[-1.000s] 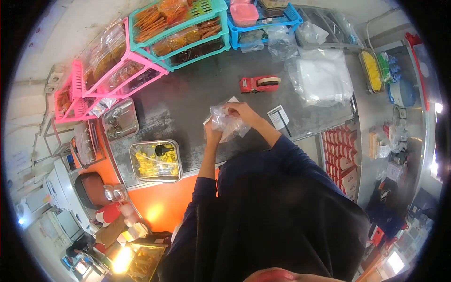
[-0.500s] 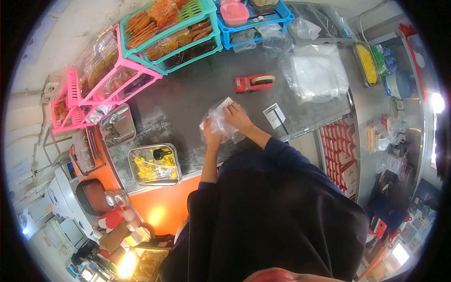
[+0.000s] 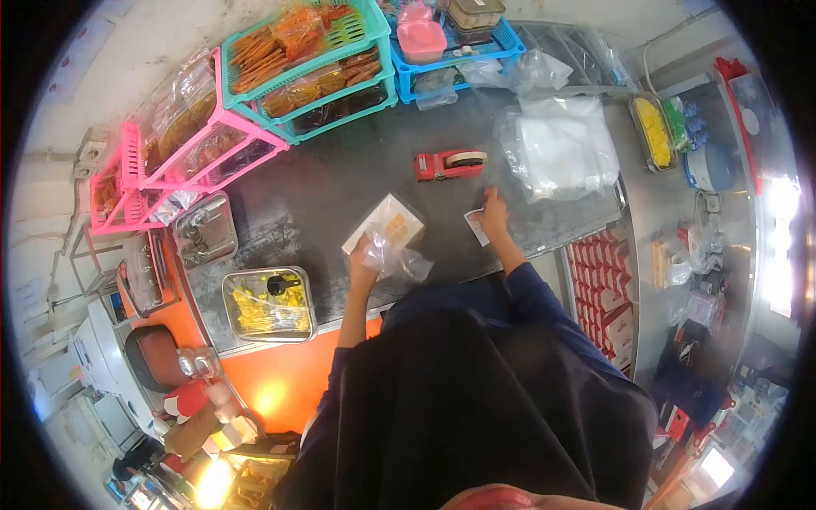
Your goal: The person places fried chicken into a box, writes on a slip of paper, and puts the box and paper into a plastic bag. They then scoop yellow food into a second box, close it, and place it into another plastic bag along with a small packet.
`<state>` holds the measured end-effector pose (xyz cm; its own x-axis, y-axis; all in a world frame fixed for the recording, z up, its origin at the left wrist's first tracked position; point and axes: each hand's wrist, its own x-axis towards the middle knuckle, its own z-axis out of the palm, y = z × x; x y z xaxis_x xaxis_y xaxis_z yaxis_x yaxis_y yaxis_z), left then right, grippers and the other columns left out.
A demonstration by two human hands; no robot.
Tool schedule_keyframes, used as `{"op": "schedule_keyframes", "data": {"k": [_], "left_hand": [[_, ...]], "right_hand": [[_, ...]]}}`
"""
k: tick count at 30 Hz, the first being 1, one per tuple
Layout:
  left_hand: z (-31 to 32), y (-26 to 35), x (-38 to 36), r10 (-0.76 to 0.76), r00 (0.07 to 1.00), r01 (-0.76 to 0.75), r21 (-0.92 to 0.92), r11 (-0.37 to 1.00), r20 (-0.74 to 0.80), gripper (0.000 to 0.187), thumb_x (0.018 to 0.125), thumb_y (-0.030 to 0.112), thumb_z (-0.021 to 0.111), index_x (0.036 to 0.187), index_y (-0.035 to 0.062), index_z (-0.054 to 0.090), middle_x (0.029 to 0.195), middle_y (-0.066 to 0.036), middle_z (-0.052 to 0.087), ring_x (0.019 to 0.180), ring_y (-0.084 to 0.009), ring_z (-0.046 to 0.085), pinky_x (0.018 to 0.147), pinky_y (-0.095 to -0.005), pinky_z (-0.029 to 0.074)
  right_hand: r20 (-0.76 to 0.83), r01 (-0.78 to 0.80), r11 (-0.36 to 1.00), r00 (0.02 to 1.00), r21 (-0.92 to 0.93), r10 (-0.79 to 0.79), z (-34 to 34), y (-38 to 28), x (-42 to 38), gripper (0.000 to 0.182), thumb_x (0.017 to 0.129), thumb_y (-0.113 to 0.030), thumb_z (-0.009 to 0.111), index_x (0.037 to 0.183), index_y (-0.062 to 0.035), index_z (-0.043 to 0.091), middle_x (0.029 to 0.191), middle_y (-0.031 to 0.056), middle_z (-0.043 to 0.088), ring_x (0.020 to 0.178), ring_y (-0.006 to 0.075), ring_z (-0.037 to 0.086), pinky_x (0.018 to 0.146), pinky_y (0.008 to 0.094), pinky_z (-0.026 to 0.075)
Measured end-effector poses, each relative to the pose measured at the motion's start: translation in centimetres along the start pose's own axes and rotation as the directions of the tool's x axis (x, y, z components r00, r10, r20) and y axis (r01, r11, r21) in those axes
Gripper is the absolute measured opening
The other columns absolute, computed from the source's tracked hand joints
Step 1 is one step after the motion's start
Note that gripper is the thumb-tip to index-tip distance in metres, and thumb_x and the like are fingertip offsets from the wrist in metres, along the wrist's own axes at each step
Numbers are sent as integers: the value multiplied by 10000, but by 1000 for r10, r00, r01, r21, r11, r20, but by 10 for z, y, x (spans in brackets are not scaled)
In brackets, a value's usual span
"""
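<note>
A white box with a gold print (image 3: 399, 225) lies on the dark counter inside a clear plastic bag (image 3: 404, 262), whose loose end is crumpled toward me. My left hand (image 3: 364, 262) is closed on the box's near left side. Further right, my right hand (image 3: 495, 214) has its fingers on a small printed paper slip (image 3: 477, 228) and covers part of it. A red tape dispenser (image 3: 450, 164) sits on the counter beyond both hands.
A stack of clear plastic bags (image 3: 565, 149) lies at the right. Yellow packets fill a metal tray (image 3: 312, 319) at the near left, beside another metal tray (image 3: 231, 242). Teal baskets (image 3: 314, 81), pink baskets (image 3: 212, 166) and a blue basket (image 3: 510, 49) line the back.
My right hand has left the bag and moved right to the slip, now partly covered. The bagged box shows more of its printed top, with my left hand still at it.
</note>
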<state>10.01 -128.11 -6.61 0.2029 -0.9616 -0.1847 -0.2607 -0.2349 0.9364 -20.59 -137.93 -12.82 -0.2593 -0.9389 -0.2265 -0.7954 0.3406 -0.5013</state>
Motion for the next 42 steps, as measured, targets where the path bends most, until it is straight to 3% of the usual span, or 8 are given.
{"op": "schedule_keyframes", "data": {"k": [14,18,21,28,31,34,36,42], "left_hand": [[-13,106,32,83,958,-144,210,967,274,436,770,142,737,1159,29,574,1086,-72,652,970,-241,639,886,-333,477],[-11,76,47,-74,953,128,-170,977,293,374,808,91,706,1146,15,563,1025,-56,649,887,-171,645,839,-293,501],[-9,69,43,-167,972,233,-634,738,163,285,824,4,667,1099,5,590,966,-51,650,888,-138,628,769,-256,499],[-29,77,33,-139,990,111,-690,716,15,393,833,-17,643,1210,16,537,1035,-97,651,960,-165,615,879,-295,473],[-33,62,37,-228,973,142,-717,682,-24,417,839,-10,640,1236,0,512,1077,-114,643,963,-171,616,854,-293,478],[-35,45,41,-219,976,148,-775,615,12,379,845,-4,636,1207,-20,525,1092,-108,636,992,-174,607,870,-298,472],[-33,46,39,-205,976,177,-837,518,79,333,860,5,620,1180,-27,536,1102,-101,630,1025,-174,593,904,-309,456],[-15,69,41,-161,986,128,-780,612,35,293,880,37,610,1165,-2,557,1096,-82,635,988,-163,609,867,-298,485]], "right_hand": [[276,252,635,741,731,-612,-59,-178,-52,158,732,-131,754,832,-53,659,768,29,623,700,141,604,648,262,452],[-277,631,694,638,-346,-719,-43,-157,7,180,763,-238,696,891,-114,669,902,4,613,1125,205,524,1017,533,341],[47,527,461,693,-714,-719,-18,-125,57,252,793,-261,622,1027,-167,638,1058,-7,588,1296,228,366,1034,749,104],[373,784,163,453,-599,-810,-53,-128,74,260,827,-186,553,1085,-196,589,1130,-8,559,1303,232,367,990,807,48],[38,706,240,353,-666,-935,-57,-116,52,335,784,-199,605,1115,-247,587,1149,11,554,1249,251,416,997,739,202],[-255,423,906,876,1,-409,-42,-97,47,359,802,-238,658,1156,-254,598,1084,1,574,1067,211,512,907,522,419],[562,-425,760,822,492,96,-40,-95,43,436,826,-251,697,1242,-207,571,1012,-5,557,825,153,510,711,318,479],[668,-489,515,702,704,-247,-12,-77,51,355,877,-244,658,1181,-73,593,912,-23,548,842,139,563,676,264,507]]}}
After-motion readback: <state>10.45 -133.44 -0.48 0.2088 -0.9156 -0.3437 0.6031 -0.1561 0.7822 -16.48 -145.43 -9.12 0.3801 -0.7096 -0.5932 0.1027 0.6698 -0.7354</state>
